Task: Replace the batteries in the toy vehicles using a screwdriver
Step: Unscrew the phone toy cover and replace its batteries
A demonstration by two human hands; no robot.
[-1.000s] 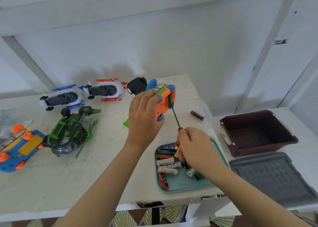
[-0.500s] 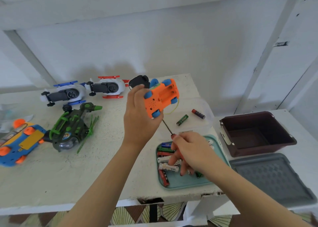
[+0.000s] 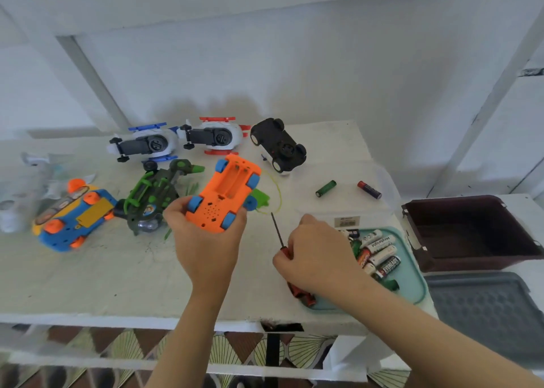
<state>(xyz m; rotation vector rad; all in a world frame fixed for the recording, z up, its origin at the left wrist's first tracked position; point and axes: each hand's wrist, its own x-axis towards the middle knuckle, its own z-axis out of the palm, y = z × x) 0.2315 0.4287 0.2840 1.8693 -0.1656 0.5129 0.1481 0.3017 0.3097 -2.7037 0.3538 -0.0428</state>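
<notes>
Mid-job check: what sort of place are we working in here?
Likely a makeshift home workbench rather than a workshop: a worn white-painted table against a plain white wall, patterned floor tiles beneath, and toy vehicles beside a teal tray of loose batteries.

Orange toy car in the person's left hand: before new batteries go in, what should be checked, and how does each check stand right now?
1. Is the orange plastic toy car held steady, underside up? Ok: the left hand grips it.
2. Is the battery bay uncovered and empty? Ok: no cells show in it.
3. Is the right hand free to pick up a cell? Not ok: it holds the thin red-handled screwdriver.
4. Are batteries near? Ok: the teal plastic tray beside the right hand holds several cylindrical batteries.
5. Are those cells fresh? Cannot tell.
6. Are there polarity marks in the bay? Cannot tell, too small.
</notes>
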